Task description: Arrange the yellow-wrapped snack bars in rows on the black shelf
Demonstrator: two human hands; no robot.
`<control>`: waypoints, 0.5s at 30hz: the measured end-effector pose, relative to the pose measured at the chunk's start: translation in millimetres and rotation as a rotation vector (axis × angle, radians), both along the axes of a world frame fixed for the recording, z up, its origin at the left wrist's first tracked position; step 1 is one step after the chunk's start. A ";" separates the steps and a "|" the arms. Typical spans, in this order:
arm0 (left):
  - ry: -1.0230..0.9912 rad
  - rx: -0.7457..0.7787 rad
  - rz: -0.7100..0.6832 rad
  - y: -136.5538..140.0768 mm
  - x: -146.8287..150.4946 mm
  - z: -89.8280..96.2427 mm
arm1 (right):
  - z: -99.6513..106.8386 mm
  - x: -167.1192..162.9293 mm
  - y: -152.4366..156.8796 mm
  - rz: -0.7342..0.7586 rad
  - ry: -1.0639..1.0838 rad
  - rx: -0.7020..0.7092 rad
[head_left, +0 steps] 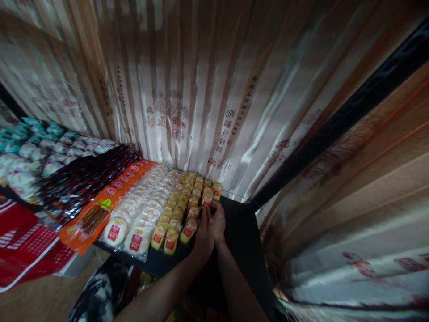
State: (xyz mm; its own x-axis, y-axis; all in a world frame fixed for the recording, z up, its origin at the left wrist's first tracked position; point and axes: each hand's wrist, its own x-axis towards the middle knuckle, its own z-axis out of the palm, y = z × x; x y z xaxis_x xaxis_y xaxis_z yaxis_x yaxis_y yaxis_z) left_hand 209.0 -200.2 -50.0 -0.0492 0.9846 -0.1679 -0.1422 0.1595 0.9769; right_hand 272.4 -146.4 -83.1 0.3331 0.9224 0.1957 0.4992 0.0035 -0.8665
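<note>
pointing lengthwise away, a yellow packet [207,199] sits by left hand [205,229] and right hand [219,222]; grip i cannot tell.

Worn on the person's head, the lone camera looks forward and down in a wide view over a black bench [244,237], near enough that the forearms [236,286] rise from the bottom edge. The left hand [204,232] and right hand [219,221] fall below center; a pleated curtain [201,80] fills the top, a dark post [335,118] slanting at right.
</note>
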 end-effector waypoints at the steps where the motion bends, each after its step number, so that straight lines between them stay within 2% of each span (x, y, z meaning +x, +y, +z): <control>1: -0.021 -0.007 0.007 -1.0 -0.1 1.1 | -0.2 -0.2 0.0 -0.002 -0.006 -0.005; 4: -0.024 -0.009 0.007 -3.5 -0.7 1.8 | -1.5 -1.2 1.0 0.020 0.015 -0.013; 9: 0.117 -0.016 0.020 -1.1 -5.3 1.9 | -6.1 -3.6 3.6 0.024 0.065 0.016; 12: 0.177 -0.096 0.067 5.3 -11.0 4.9 | -7.8 -6.3 4.2 -0.019 0.058 0.038; 15: 0.142 -0.106 0.097 9.1 -15.3 6.5 | -7.7 -9.4 3.1 -0.059 0.053 0.068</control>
